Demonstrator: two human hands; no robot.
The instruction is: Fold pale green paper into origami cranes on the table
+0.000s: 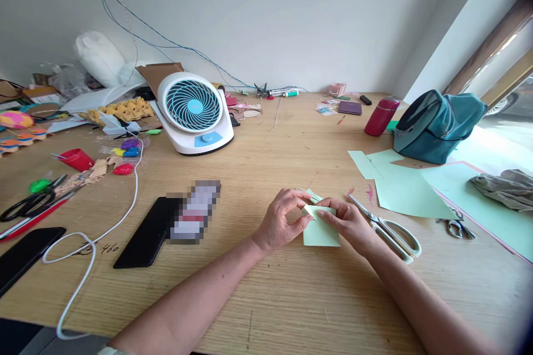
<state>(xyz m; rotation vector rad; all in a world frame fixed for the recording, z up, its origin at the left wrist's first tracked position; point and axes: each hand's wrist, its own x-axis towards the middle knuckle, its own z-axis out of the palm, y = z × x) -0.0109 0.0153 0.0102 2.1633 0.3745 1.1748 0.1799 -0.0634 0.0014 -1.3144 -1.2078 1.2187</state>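
Pale green paper square (322, 237) is sitting right of center in the lower half of the frame, just above or on the bench (250, 299); cannot tell if its lower edge is touching the wood. Left hand (281, 222) is gripping the upper left corner, thumb on the near face, fingers curling in from above. Right hand (350, 224) is pinching near the top edge, thumb lying over the face. Both sets of fingers are closing on paper; the two grips are sitting close together, probably so a small stretch of edge is being controlled finely, while the lower part is staying free and flat. A second green paper scrap (315, 196) is showing behind the fingertips; whether it is joined to the square, cannot tell.

Scissors (385, 230) are lying just right of the right hand, blades pointing to the upper left, handles toward the lower right: within easy reach, it seems. Larger green sheets (410, 194) are spreading across the right of the frame, likely kept aside as stock of the same color. Keys (458, 226) are resting by their lower edge. Black phone (141, 236) is lying left of center, leaving the space around the hands uncrowded.
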